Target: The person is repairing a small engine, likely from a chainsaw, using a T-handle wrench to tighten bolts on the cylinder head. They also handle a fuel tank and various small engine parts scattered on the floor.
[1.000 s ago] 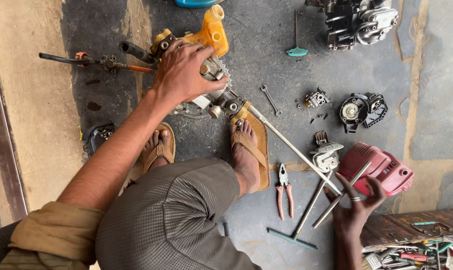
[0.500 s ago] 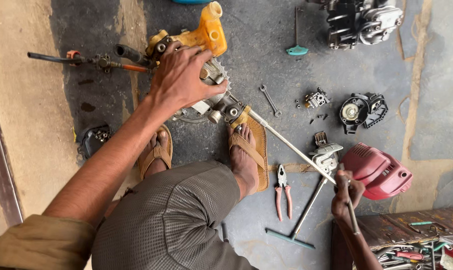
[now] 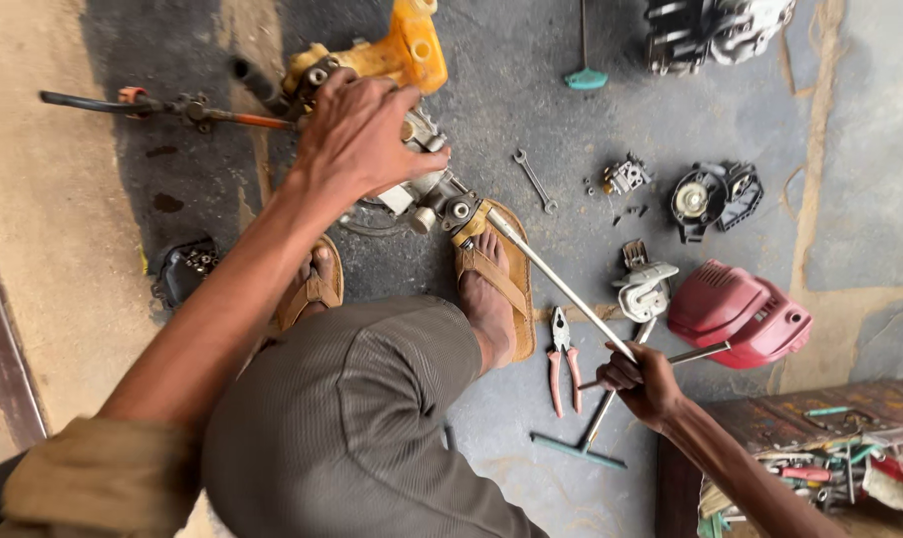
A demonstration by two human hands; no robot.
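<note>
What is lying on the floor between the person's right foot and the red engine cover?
In the head view, red-handled pliers lie beside the right foot, then a long metal rod crosses, and a white metal part sits just before the red engine cover.

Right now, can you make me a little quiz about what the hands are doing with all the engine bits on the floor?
1. True or false: the left hand rests on the yellow engine assembly.
2. What does the right hand grip? A) the red-handled pliers B) a thin metal rod C) the small spanner
3. Fill in the gap: the red cover lies on the floor beside the ____ hand.

Key
1. True. The palm is pressed down on the engine's top.
2. B. The fingers are closed round the rod, while the pliers and spanner lie untouched on the floor.
3. Right.
</note>
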